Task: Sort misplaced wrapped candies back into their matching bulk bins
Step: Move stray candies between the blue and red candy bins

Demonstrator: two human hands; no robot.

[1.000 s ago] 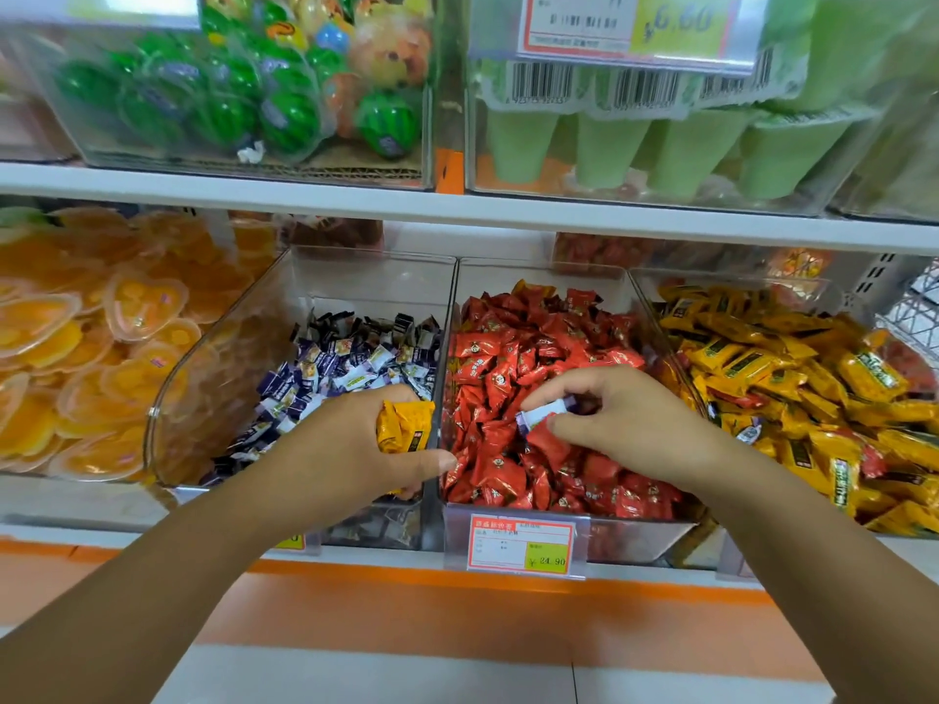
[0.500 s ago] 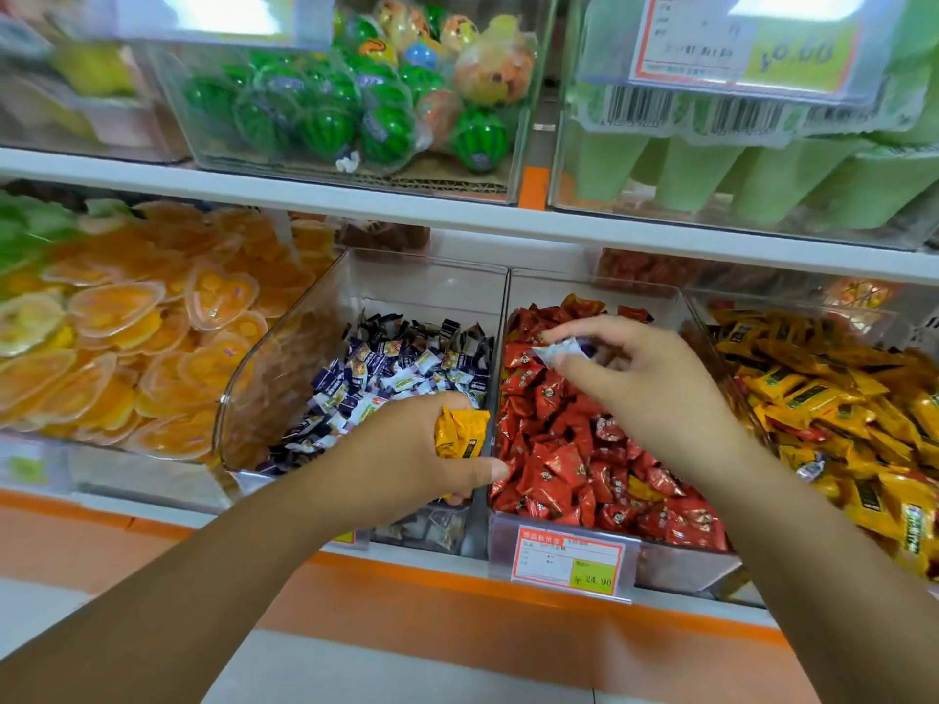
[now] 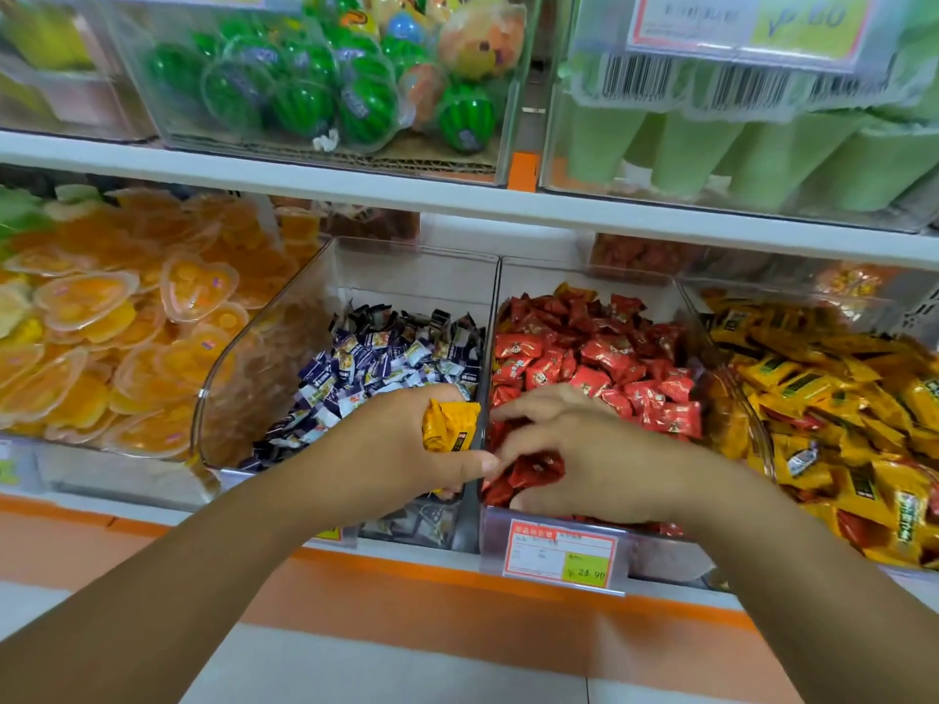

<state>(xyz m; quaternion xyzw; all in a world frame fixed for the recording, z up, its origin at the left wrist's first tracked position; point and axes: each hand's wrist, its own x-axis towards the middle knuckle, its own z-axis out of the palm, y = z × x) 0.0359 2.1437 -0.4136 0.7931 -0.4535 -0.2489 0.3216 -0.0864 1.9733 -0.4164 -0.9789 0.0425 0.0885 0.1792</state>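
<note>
Far left of the red candy bin (image 3: 584, 274), heart-shaped orange jelly cups (image 3: 101, 322) are lying heaped; directly left of the red candy bin, sharing its side wall, the purple candy bin (image 3: 406, 276) is holding purple-and-white wrapped candies (image 3: 386, 358); my left hand (image 3: 401, 449) is hovering over the front right corner of that purple candy bin, just beside the wall of the red candy bin, and is clenching a bunch of yellow wrapped candies (image 3: 449, 424) between curled fingers and thumb; inside the red candy bin, red wrapped candies (image 3: 599, 358) are filling the tray; my right hand (image 3: 589, 459) is reaching palm-down into the front of the red candy bin, fingers bent among the red wrappers; one red wrapper is showing beneath the fingers, but I cannot tell whether the hand is grasping it or merely resting on the pile; a price tag (image 3: 559, 556) is hanging on the front of the red candy bin; directly right of the red candy bin, the yellow candy bin (image 3: 762, 284) is holding yellow wrappers with a few red ones mixed in.
</note>
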